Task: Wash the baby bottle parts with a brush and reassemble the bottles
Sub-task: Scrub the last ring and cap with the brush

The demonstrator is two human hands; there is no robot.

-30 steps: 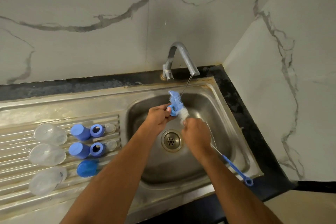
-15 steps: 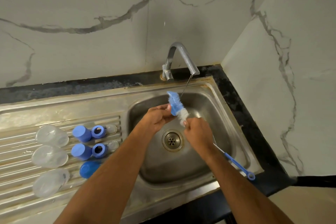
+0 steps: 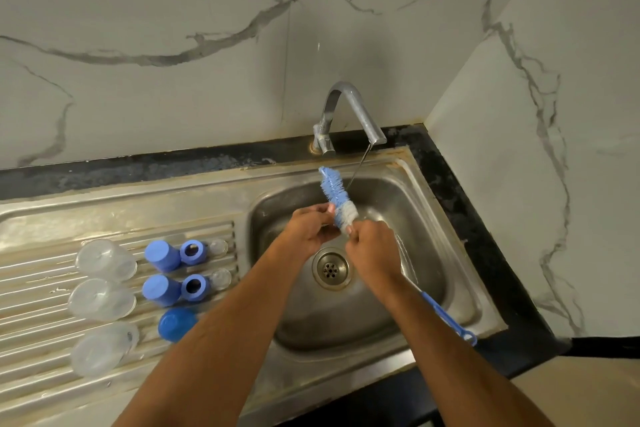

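On drainboard (image 3: 41, 218): three bottles (image 3: 102, 298) (clear)

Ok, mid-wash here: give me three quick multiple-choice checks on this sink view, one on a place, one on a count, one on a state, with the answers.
1. Where do the spare bottle parts lie?
A. on the ribbed drainboard left of the basin
B. inside the basin
C. on the black counter right of the sink

2. How many clear bottle bodies lie there?
A. one
B. three
C. five

3. What is the tap doing?
A. off and dry
B. running a thin stream
C. gushing hard

Answers: 1 A, the blue caps and rings sit on the drainboard. 2 B, three clear bottles lie in a column. 3 B, a thin stream falls from the tap beside the brush, which the right hand holds by its stem.
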